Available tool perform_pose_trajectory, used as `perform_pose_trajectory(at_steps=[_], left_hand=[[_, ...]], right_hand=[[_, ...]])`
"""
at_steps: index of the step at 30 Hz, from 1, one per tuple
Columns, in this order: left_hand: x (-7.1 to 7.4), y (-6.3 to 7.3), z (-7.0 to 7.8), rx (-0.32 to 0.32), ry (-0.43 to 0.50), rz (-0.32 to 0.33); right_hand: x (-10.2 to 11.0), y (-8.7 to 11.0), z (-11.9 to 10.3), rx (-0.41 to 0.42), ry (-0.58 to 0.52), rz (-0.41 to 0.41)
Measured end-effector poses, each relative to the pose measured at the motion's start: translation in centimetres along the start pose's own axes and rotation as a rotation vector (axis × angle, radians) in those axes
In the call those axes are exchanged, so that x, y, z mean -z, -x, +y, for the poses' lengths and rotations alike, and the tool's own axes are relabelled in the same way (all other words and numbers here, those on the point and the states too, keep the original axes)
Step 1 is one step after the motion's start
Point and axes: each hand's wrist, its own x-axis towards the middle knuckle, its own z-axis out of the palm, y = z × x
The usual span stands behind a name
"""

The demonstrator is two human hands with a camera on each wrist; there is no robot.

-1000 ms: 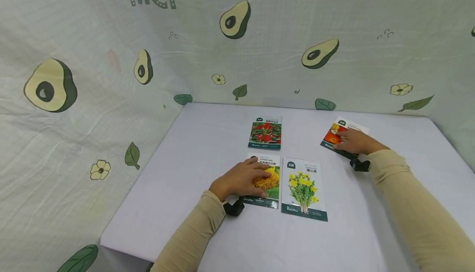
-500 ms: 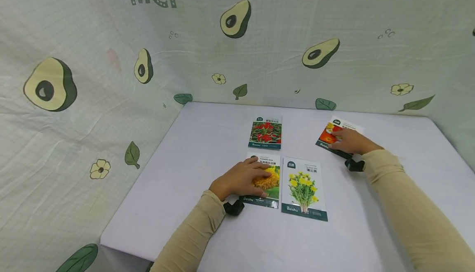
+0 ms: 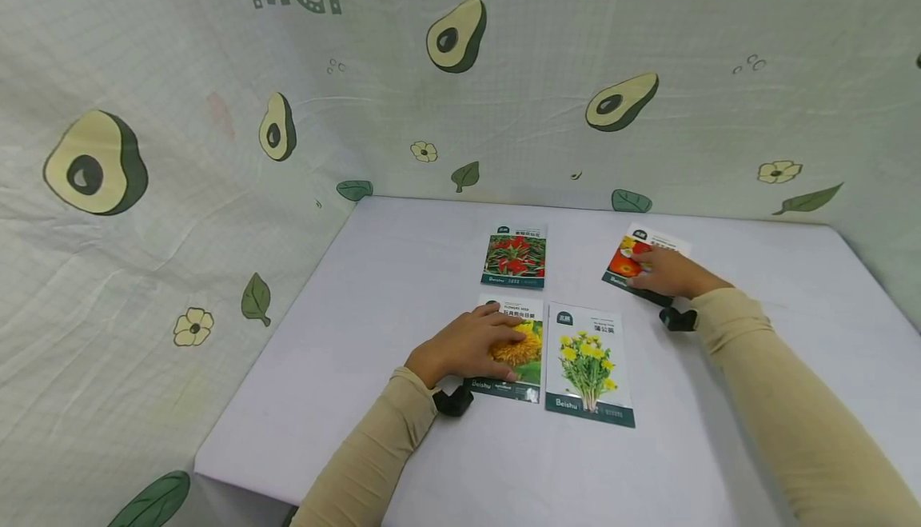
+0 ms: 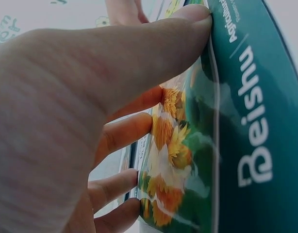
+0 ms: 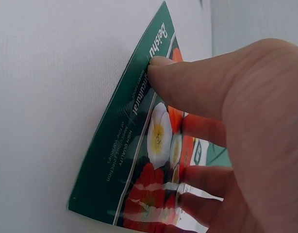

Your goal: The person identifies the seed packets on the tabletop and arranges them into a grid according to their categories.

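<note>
My left hand (image 3: 471, 345) rests with spread fingers on a sunflower seed packet (image 3: 531, 371) lying near the middle of the table. In the left wrist view its thumb and fingertips touch the printed face of that packet (image 4: 256, 111). Farther right, my right hand (image 3: 672, 271) presses a tilted poppy seed packet (image 3: 624, 265) with thumb and fingertips. The right wrist view has the thumb on the green band of this packet (image 5: 107, 155) and the other fingers over the flower picture. Neither hand curls round its packet.
A dandelion seed packet (image 3: 588, 365) lies just right of the sunflower one. Behind them is a packet with red flowers (image 3: 514, 258). The white table (image 3: 345, 335) backs onto an avocado-print cloth (image 3: 532, 143), which also hangs along the left side.
My right hand has slid the poppy packet leftward across the table in small steps. The left hand and the other packets have stayed in place.
</note>
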Motion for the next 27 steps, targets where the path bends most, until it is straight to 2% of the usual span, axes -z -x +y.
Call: perform_pose_trajectory(at_steps=[27], left_hand=[[0.0,-0.1,-0.1,0.012,0.007,-0.007]], right_hand=[[-0.2,-0.7,-2.4,0.015,0.000,-0.038]])
